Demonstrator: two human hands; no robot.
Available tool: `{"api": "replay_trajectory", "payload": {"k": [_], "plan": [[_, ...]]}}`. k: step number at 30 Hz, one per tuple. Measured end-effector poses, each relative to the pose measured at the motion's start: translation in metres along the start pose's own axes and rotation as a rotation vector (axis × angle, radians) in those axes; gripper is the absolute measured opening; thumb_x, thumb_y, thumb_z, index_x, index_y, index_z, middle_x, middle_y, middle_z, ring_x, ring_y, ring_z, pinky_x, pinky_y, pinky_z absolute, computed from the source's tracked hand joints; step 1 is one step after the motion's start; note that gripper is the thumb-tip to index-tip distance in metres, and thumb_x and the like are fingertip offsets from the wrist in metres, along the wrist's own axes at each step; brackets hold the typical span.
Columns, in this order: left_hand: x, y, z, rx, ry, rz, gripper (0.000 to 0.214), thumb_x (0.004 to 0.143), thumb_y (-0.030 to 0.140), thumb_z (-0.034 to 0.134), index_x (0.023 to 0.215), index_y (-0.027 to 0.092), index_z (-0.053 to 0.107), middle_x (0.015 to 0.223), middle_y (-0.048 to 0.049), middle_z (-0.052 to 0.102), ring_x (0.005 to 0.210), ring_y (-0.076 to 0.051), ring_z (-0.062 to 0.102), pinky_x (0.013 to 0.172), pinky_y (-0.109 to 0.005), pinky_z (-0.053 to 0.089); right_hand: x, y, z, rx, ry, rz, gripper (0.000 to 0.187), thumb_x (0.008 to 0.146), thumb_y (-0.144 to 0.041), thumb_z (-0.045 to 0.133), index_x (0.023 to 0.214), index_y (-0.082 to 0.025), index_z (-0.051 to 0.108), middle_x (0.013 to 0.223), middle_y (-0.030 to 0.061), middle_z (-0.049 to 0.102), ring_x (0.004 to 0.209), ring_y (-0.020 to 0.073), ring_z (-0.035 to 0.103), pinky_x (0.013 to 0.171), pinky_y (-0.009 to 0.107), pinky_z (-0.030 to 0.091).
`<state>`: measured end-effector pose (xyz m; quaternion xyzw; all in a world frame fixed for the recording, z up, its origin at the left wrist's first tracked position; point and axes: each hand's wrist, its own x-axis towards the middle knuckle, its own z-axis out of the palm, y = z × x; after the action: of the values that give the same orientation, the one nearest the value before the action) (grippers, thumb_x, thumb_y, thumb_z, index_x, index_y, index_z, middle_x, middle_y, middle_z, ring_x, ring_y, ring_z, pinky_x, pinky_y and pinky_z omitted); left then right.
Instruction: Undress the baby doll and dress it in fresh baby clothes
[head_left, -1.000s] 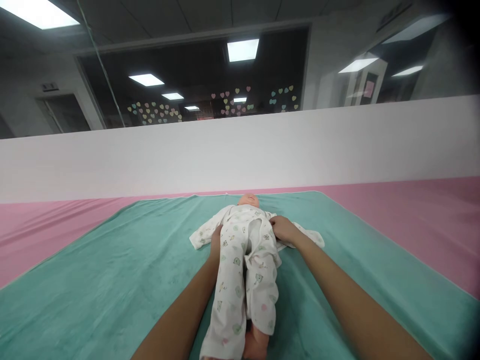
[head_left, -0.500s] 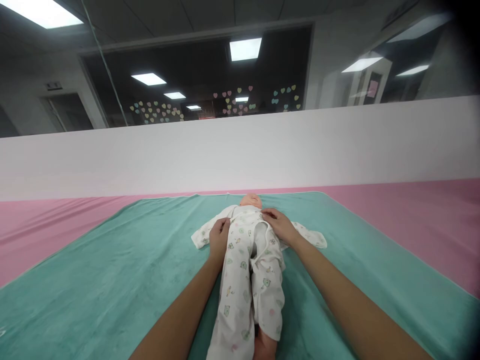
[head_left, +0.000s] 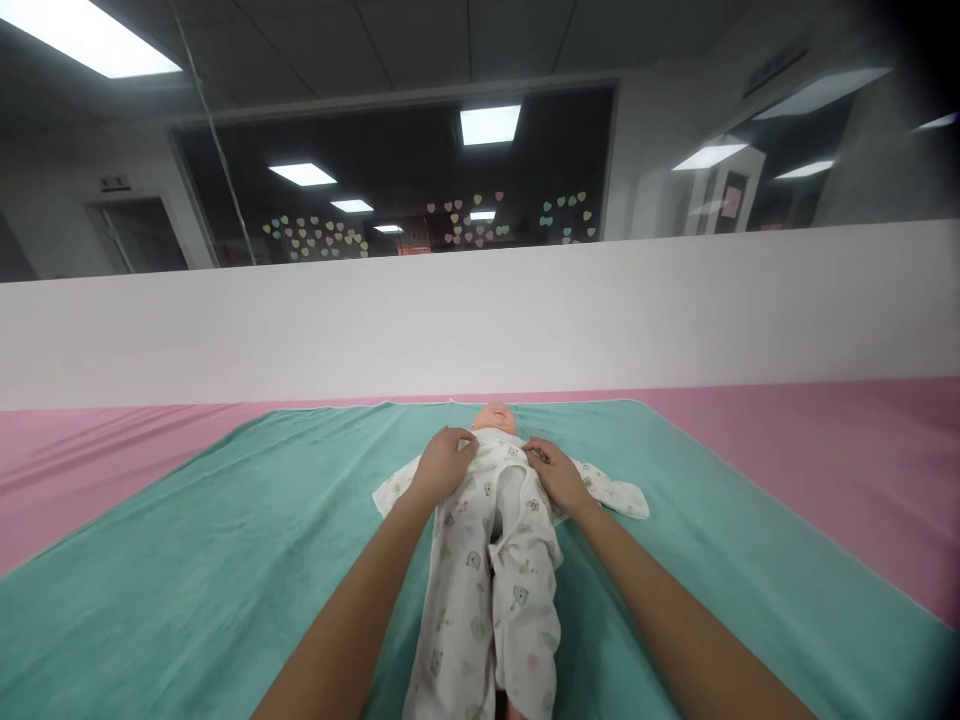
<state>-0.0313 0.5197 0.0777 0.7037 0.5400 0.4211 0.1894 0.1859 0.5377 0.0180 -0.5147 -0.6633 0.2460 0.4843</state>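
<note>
A baby doll [head_left: 495, 418] lies on its back, its head at the far end and its legs toward me. It wears a white patterned baby outfit [head_left: 466, 570] with both sleeves spread to the sides and an opening at the crotch. My left hand [head_left: 445, 464] is at the upper chest near the shoulder, fingers closed on the cloth. Across from it, my right hand [head_left: 556, 474] has its bent fingers closed on the outfit at the other side of the chest. The fingertips are small and partly hidden.
A teal blanket [head_left: 247, 560] lies under the doll, over a pink sheet [head_left: 840, 460]. Behind it runs a low white wall [head_left: 480, 320], with a glass pane above that shows ceiling lights and heart-shaped stickers [head_left: 315, 238].
My left hand has moved up from the doll's side to its upper chest. My right hand stays at the chest. The camera view has tilted slightly upward.
</note>
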Motion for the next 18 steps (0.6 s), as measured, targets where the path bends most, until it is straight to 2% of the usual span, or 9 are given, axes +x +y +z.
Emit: {"api": "replay_trajectory", "payload": {"k": [4, 7, 10, 15, 18], "plan": [[0.015, -0.005, 0.008, 0.012, -0.05, -0.056, 0.03, 0.067, 0.047, 0.062, 0.081, 0.021, 0.062, 0.087, -0.0053, 0.066, 0.081, -0.024, 0.058, 0.074, -0.033, 0.043, 0.002, 0.006, -0.002, 0.022, -0.072, 0.049, 0.035, 0.076, -0.051, 0.051, 0.097, -0.024, 0.059, 0.134, 0.0032, 0.044, 0.122, 0.0208, 0.042, 0.104, 0.038, 0.029], [0.017, -0.01, 0.01, -0.007, -0.038, -0.07, 0.037, 0.075, 0.054, 0.049, 0.083, 0.02, 0.06, 0.091, -0.0066, 0.065, 0.085, -0.023, 0.057, 0.076, -0.032, 0.042, 0.004, 0.006, -0.002, 0.04, -0.115, 0.059, 0.038, 0.074, -0.054, 0.053, 0.094, -0.023, 0.059, 0.135, 0.0041, 0.043, 0.122, 0.0207, 0.043, 0.104, 0.037, 0.03], [0.017, -0.013, 0.01, -0.022, -0.044, -0.087, 0.04, 0.082, 0.052, 0.037, 0.083, 0.02, 0.059, 0.09, -0.0066, 0.065, 0.084, -0.021, 0.058, 0.075, -0.031, 0.041, 0.005, 0.004, 0.0, 0.047, -0.13, 0.058, 0.035, 0.076, -0.053, 0.05, 0.086, -0.02, 0.059, 0.134, 0.0043, 0.044, 0.123, 0.0214, 0.042, 0.104, 0.037, 0.029], [0.016, -0.015, 0.012, -0.014, -0.064, -0.11, 0.028, 0.074, 0.047, 0.052, 0.081, 0.021, 0.058, 0.105, -0.0052, 0.062, 0.094, -0.022, 0.054, 0.081, -0.031, 0.039, 0.009, 0.002, -0.001, 0.037, -0.109, 0.095, 0.038, 0.08, -0.05, 0.041, 0.081, -0.018, 0.061, 0.129, 0.0059, 0.049, 0.113, 0.0221, 0.049, 0.098, 0.036, 0.035], [0.015, -0.016, 0.01, -0.019, -0.108, -0.115, 0.031, 0.073, 0.049, 0.052, 0.08, 0.02, 0.058, 0.11, -0.0041, 0.059, 0.095, -0.021, 0.053, 0.08, -0.029, 0.039, 0.011, -0.004, -0.007, 0.028, -0.14, 0.121, 0.035, 0.076, -0.048, 0.048, 0.083, -0.017, 0.063, 0.123, 0.006, 0.053, 0.104, 0.0209, 0.053, 0.088, 0.031, 0.041]]}}
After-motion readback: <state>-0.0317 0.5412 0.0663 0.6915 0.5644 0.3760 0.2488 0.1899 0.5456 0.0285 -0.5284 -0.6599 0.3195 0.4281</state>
